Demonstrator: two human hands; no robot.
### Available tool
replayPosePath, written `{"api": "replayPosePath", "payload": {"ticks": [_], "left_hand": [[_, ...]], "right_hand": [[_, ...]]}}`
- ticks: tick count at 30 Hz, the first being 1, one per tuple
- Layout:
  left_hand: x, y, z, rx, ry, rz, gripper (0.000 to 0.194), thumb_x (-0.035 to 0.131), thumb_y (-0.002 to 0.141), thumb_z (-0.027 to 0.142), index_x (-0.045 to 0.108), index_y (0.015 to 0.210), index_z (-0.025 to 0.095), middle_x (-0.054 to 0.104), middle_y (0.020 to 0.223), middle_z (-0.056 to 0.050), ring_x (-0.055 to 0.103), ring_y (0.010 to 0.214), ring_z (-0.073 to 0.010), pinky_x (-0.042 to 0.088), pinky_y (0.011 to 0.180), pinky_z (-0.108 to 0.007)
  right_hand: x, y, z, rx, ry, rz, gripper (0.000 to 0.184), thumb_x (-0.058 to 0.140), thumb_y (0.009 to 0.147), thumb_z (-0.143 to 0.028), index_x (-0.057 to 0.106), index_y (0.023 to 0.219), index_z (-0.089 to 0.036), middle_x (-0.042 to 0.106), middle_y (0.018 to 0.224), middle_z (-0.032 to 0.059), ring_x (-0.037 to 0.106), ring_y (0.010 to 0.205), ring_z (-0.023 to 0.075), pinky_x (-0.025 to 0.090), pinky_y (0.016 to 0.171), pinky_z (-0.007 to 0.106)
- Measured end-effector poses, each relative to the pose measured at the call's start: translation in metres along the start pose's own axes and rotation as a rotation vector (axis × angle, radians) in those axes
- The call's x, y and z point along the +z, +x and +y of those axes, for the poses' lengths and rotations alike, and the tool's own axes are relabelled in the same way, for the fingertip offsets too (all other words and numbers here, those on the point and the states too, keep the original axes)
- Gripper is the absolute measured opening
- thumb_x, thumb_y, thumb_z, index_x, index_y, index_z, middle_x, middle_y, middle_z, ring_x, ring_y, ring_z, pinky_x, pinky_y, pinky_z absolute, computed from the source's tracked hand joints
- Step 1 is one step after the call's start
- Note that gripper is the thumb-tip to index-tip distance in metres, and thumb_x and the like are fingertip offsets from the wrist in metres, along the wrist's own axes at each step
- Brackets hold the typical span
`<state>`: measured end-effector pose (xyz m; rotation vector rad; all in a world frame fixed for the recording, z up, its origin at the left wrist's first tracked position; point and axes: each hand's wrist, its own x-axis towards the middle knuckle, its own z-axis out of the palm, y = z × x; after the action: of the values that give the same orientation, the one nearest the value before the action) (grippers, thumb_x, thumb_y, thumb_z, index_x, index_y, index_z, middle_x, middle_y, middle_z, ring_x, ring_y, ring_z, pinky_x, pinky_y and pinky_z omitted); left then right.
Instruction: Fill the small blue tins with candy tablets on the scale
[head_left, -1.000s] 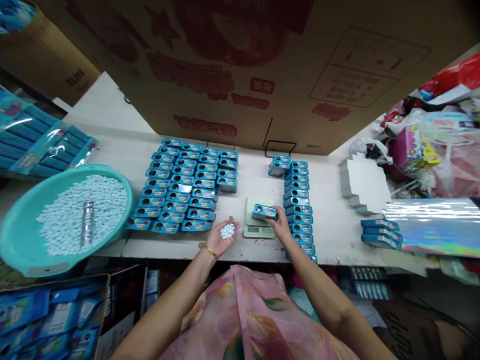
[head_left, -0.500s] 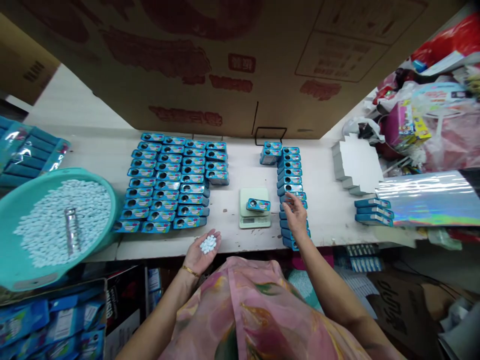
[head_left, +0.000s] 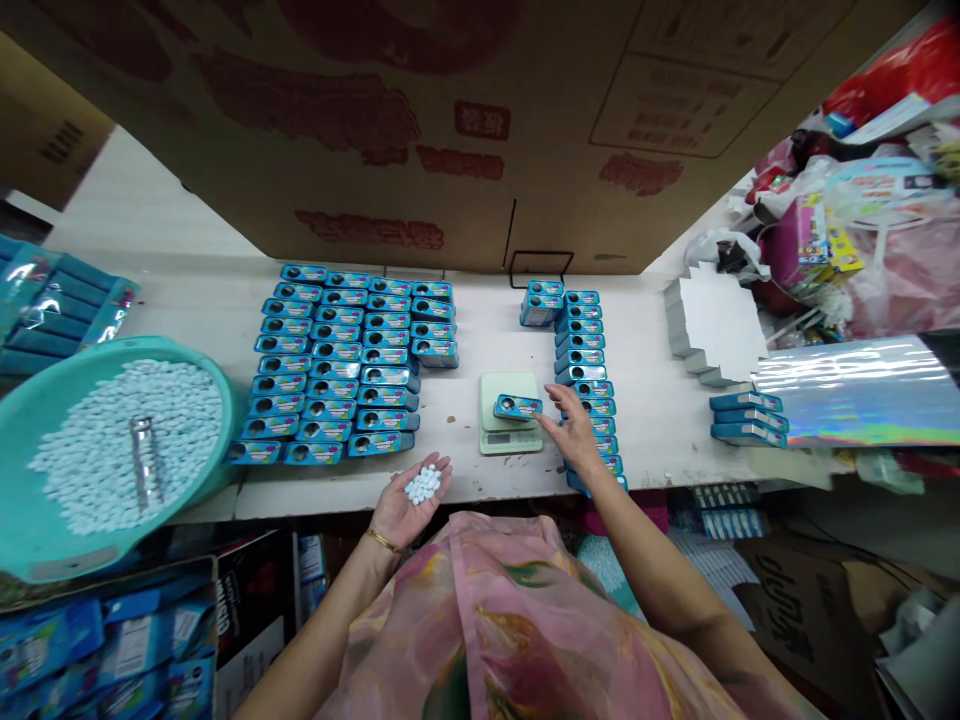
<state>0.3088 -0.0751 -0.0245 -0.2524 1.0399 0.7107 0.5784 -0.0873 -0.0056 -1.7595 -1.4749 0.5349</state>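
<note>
Pale blue candies (head_left: 424, 484) lie in a small heap on the palm of my left hand (head_left: 409, 500), which is turned up and cupped at the table's front edge. My right hand (head_left: 573, 430) is held just right of a digital kitchen scale (head_left: 491, 440), thumb and fingers apart, with nothing in it. On the scale's plate sits a blue candy tin (head_left: 517, 407) with a dark round opening in its top. My right thumb is close to the tin's right end; whether it touches I cannot tell. Under that hand runs a column of similar tins (head_left: 586, 357).
Rows of blue tins (head_left: 330, 388) stand left of the scale. A turquoise basin (head_left: 217, 400) holds many pale candies and a metal scoop (head_left: 144, 460). A large cardboard box (head_left: 450, 200) borders the back. White card stacks (head_left: 716, 325) and more tins (head_left: 746, 420) lie right.
My right hand has moved left from the column of tins to beside the tin on the scale, its fingers spreading. My left hand has shifted slightly right with the candies.
</note>
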Motion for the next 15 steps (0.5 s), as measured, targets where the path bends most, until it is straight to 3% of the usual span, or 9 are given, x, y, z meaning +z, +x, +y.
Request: {"api": "replayPosePath", "payload": {"ticks": [4,8,15], "left_hand": [[-0.001,0.001,0.001,0.0,-0.014,-0.003,0.03,0.039,0.077,0.011,0.053,0.103,0.007,0.064,0.087,-0.015,0.06,0.083,-0.0212,0.051,0.068,-0.033],[-0.004,-0.004,0.005,0.012,-0.038,0.008,0.031,0.039,0.077,0.011,0.053,0.104,0.008,0.064,0.086,-0.014,0.061,0.081,-0.0204,0.051,0.069,-0.032],[-0.012,-0.013,0.019,0.058,-0.07,0.041,0.032,0.037,0.078,0.011,0.051,0.107,0.009,0.064,0.088,-0.014,0.06,0.084,-0.0207,0.051,0.071,-0.033]], "right_hand": [[0.007,0.003,0.0,-0.063,-0.219,-0.154,0.045,0.053,0.074,-0.026,0.04,0.116,-0.019,0.045,0.114,0.0087,0.041,0.104,0.0205,0.039,0.082,0.035],[0.025,0.019,-0.008,-0.104,-0.386,-0.3,0.035,0.051,0.075,-0.022,0.046,0.109,-0.017,0.053,0.097,0.0076,0.046,0.091,0.0201,0.04,0.076,0.034],[0.112,0.081,-0.053,-0.206,-0.443,-0.36,0.036,0.053,0.074,-0.021,0.046,0.11,-0.019,0.051,0.101,0.0065,0.046,0.09,0.0184,0.04,0.076,0.03]]}}
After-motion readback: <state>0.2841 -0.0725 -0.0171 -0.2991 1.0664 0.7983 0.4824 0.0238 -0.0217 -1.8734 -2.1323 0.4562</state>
